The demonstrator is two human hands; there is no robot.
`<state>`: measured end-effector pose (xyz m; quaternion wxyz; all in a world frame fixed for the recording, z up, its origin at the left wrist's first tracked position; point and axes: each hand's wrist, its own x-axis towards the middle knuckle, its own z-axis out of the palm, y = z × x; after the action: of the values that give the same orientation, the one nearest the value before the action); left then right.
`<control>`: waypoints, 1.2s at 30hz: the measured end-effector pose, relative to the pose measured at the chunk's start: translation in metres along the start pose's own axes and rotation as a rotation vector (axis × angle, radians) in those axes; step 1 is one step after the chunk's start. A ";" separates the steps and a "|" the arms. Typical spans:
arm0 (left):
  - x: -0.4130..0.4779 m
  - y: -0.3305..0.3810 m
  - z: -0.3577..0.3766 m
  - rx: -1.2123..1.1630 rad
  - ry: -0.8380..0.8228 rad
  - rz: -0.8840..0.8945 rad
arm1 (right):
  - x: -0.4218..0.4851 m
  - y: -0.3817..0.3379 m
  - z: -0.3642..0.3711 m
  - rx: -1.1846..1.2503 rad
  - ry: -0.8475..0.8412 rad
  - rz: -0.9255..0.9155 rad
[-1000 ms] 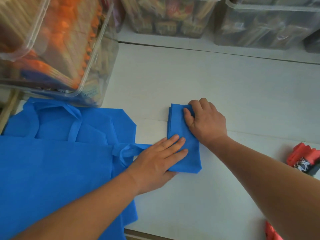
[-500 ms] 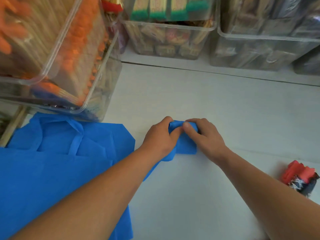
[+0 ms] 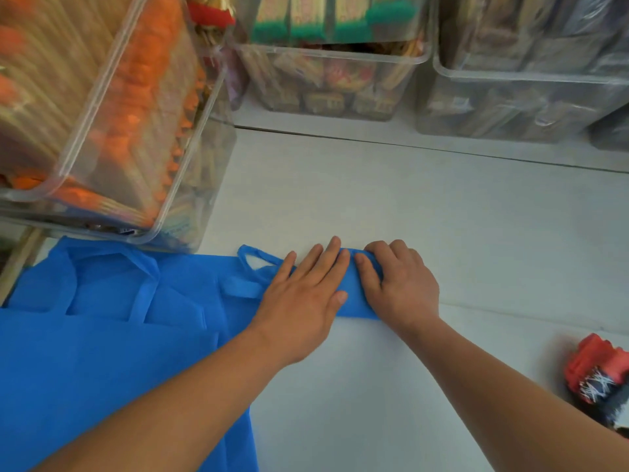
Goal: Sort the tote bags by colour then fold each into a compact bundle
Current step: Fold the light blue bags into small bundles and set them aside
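Note:
A folded blue tote bag bundle (image 3: 354, 291) lies on the white table (image 3: 459, 216), its handle loop (image 3: 253, 264) sticking out to the left. My left hand (image 3: 303, 294) lies flat on the bundle's left part with straight fingers. My right hand (image 3: 398, 284) presses on the bundle's right end with its fingers bent over the fabric. Unfolded blue tote bags (image 3: 102, 335) are spread over the table's left side, touching the bundle.
A clear plastic box (image 3: 102, 107) with orange-tipped sticks juts out over the left. More clear boxes (image 3: 333, 63) line the back. A red and black bundle (image 3: 595, 373) lies at the right edge.
The bundle went from a long strip to a shorter fold. My hands pinched its far end half a second ago; now the left hand lies flat and the right presses on it.

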<state>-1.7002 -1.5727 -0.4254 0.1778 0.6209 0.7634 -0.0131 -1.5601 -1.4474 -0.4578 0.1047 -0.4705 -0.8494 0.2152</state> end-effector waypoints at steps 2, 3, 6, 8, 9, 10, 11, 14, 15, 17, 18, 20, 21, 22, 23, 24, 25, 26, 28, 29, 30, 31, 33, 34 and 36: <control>0.001 0.000 0.014 -0.017 0.020 -0.050 | 0.000 -0.003 -0.001 0.002 -0.006 0.026; 0.002 0.002 0.019 -0.003 0.034 -0.068 | 0.000 -0.005 -0.001 0.001 -0.015 0.037; 0.006 0.004 0.018 0.036 -0.006 -0.086 | 0.003 -0.010 -0.004 -0.001 -0.056 0.086; 0.004 0.004 0.010 0.024 -0.027 -0.074 | 0.006 -0.011 -0.011 0.054 -0.106 0.127; 0.003 0.004 0.009 0.011 -0.011 -0.060 | 0.007 -0.010 -0.015 0.124 -0.133 0.148; -0.001 0.007 0.008 -0.003 0.015 -0.045 | 0.005 -0.009 -0.018 0.196 -0.154 0.150; -0.007 0.012 0.011 -0.007 0.051 -0.027 | 0.001 -0.006 -0.021 0.232 -0.149 0.128; -0.034 0.044 0.029 -0.040 0.125 0.001 | -0.032 0.008 -0.030 0.081 -0.010 0.024; -0.043 0.055 0.036 -0.052 0.122 -0.010 | -0.046 0.013 -0.033 0.015 0.059 -0.011; -0.055 0.073 0.049 -0.066 0.115 -0.060 | -0.071 0.014 -0.038 -0.077 0.161 -0.114; -0.057 0.078 0.053 -0.077 0.111 -0.085 | -0.080 0.010 -0.038 -0.085 0.150 -0.184; -0.057 0.084 0.056 -0.074 0.089 -0.110 | -0.094 -0.001 -0.031 -0.050 0.046 -0.244; -0.058 0.084 0.055 -0.079 0.085 -0.104 | -0.099 -0.005 -0.026 -0.028 0.000 -0.208; -0.058 0.082 0.053 -0.108 0.089 -0.082 | -0.100 -0.006 -0.021 -0.013 -0.023 -0.158; -0.060 0.076 0.053 -0.149 0.097 -0.045 | -0.098 -0.004 -0.017 -0.007 -0.021 -0.125; -0.063 0.068 0.051 -0.192 0.091 -0.003 | -0.095 -0.002 -0.015 -0.014 -0.003 -0.124; -0.068 0.057 0.050 -0.218 0.100 0.046 | -0.092 0.002 -0.014 -0.026 0.015 -0.153; -0.072 0.045 0.048 -0.234 0.116 0.093 | -0.088 0.007 -0.015 -0.039 0.026 -0.201; -0.076 0.023 0.046 -0.248 0.180 0.176 | -0.082 0.015 -0.017 -0.070 0.027 -0.316; -0.076 0.016 0.046 -0.250 0.221 0.204 | -0.081 0.017 -0.017 -0.086 0.028 -0.360; -0.075 0.012 0.045 -0.244 0.251 0.238 | -0.081 0.018 -0.018 -0.105 0.030 -0.380; -0.073 0.011 0.042 -0.220 0.268 0.283 | -0.081 0.019 -0.017 -0.127 0.032 -0.379; -0.071 0.009 0.034 -0.157 0.267 0.385 | -0.081 0.017 -0.017 -0.165 0.034 -0.360; -0.072 0.007 0.028 -0.136 0.268 0.433 | -0.082 0.016 -0.017 -0.174 0.032 -0.356; -0.076 0.003 0.012 -0.110 0.282 0.515 | -0.083 0.015 -0.017 -0.179 0.025 -0.362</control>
<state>-1.6822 -1.6464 -0.4147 0.1009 0.7792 0.5975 0.1604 -1.4985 -1.5058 -0.4477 0.1098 -0.3203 -0.9344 0.1108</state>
